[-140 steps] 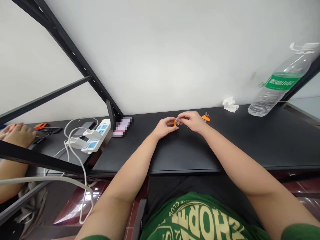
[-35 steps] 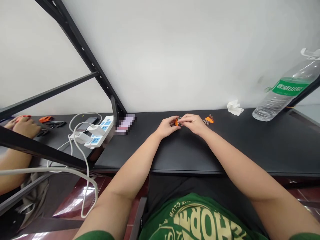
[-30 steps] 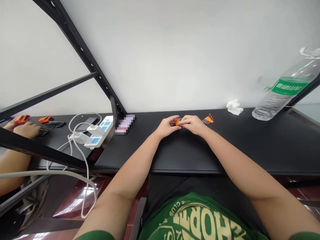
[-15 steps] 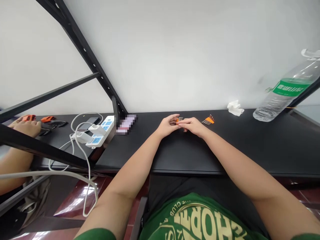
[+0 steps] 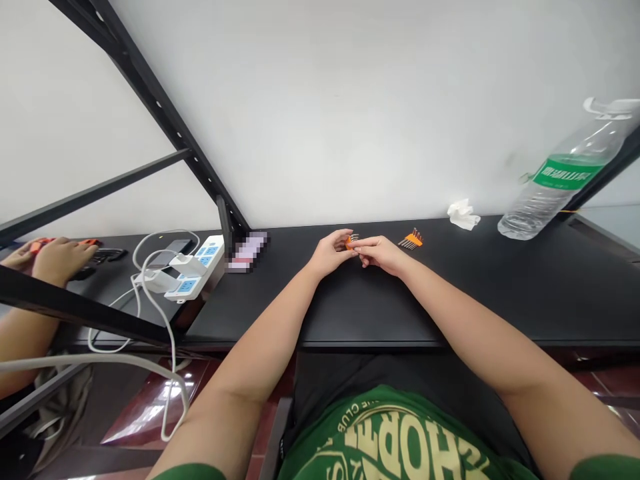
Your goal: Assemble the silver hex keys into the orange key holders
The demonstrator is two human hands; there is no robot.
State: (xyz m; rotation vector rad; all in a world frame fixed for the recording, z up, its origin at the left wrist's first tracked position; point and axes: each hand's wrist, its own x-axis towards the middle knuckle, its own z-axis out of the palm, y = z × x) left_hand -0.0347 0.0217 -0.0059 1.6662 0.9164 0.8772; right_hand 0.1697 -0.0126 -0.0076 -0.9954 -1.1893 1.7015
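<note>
Near the back of the black table, my left hand (image 5: 331, 253) is closed around a small orange holder (image 5: 349, 243) with several dark metal pieces sticking up from it. My right hand (image 5: 377, 255) meets it from the right, its fingers pinched at the holder's right side; whether a piece sits between those fingertips is too small to tell. Just right of my right hand, a second orange holder (image 5: 414, 238) with several metal bits or keys lies on the table, touched by neither hand.
On the black table (image 5: 480, 287) are a crumpled white tissue (image 5: 463, 215) and a large plastic bottle (image 5: 555, 180) at right. Left are a blurred pink packet (image 5: 249, 252), a power strip (image 5: 197, 268) with white cables, a phone (image 5: 171, 253), a black frame (image 5: 150, 93) and another person's hands (image 5: 63, 259).
The view has shifted slightly, so the table items appear a little further left. My hands stay together at the orange holder. The other person's hand has moved right, toward the orange and black tools.
</note>
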